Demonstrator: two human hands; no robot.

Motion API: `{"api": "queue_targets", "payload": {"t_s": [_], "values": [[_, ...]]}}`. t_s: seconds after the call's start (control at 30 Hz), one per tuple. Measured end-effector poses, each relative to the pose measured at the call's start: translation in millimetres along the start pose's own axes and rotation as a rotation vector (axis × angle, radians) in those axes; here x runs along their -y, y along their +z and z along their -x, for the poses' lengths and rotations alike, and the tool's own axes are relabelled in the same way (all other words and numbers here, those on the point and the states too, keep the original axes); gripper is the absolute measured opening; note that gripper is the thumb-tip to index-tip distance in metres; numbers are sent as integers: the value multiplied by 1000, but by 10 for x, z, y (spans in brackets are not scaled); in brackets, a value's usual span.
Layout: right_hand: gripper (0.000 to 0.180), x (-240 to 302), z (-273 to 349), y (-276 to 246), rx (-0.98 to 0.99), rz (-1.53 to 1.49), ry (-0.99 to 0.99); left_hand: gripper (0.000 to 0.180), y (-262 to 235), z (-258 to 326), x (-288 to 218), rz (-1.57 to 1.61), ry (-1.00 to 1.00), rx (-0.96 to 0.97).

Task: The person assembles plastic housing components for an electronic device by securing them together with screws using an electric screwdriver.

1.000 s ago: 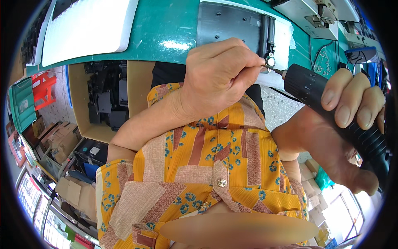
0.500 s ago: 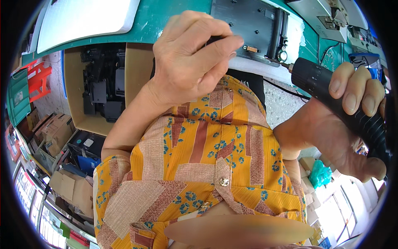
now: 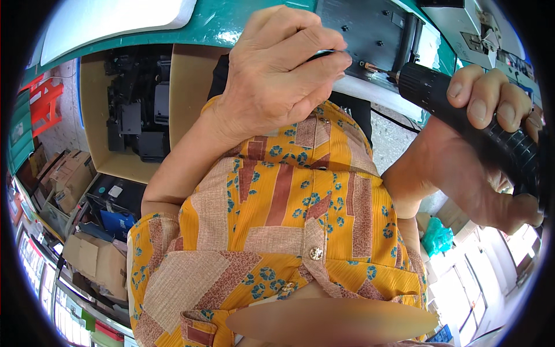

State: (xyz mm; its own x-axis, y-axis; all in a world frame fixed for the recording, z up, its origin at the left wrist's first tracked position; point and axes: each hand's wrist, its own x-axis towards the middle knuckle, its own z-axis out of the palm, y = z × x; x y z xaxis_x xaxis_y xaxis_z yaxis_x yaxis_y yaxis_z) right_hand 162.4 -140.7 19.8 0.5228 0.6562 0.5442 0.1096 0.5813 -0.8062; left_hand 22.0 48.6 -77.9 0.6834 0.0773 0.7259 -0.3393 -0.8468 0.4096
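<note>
Several black parts (image 3: 132, 117) in cardboard box (image 3: 188, 81), right hand (image 3: 459, 165) gripping black screwdriver (image 3: 426, 88)

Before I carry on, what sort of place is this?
Probably a small assembly workshop: the right hand holds a black power screwdriver by a black panel at a green workbench, and an open cardboard box holds many black parts.

The left forearm (image 3: 188, 153) slants up to pinched left fingers (image 3: 315, 41) while the right fingers (image 3: 478, 110) curl, thumb (image 3: 519, 211) extended.
</note>
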Motion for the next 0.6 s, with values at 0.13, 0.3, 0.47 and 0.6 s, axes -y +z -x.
{"api": "queue_targets", "payload": {"t_s": [0.13, 0.3, 0.47, 0.6], "values": [[74, -72, -16, 95, 3, -4, -10, 27, 14, -7, -18, -24, 22, -2], [75, -91, -38, 72, 8, -8, -11, 26, 22, -2, -15, -19, 12, -7], [75, -138, -43, 96, 8, -25, -11, 26, 40, 27, -8, -27, 16, -1], [75, -150, -54, 134, 7, -28, -12, 25, 96, 84, 0, -4, -14, -73]]}}
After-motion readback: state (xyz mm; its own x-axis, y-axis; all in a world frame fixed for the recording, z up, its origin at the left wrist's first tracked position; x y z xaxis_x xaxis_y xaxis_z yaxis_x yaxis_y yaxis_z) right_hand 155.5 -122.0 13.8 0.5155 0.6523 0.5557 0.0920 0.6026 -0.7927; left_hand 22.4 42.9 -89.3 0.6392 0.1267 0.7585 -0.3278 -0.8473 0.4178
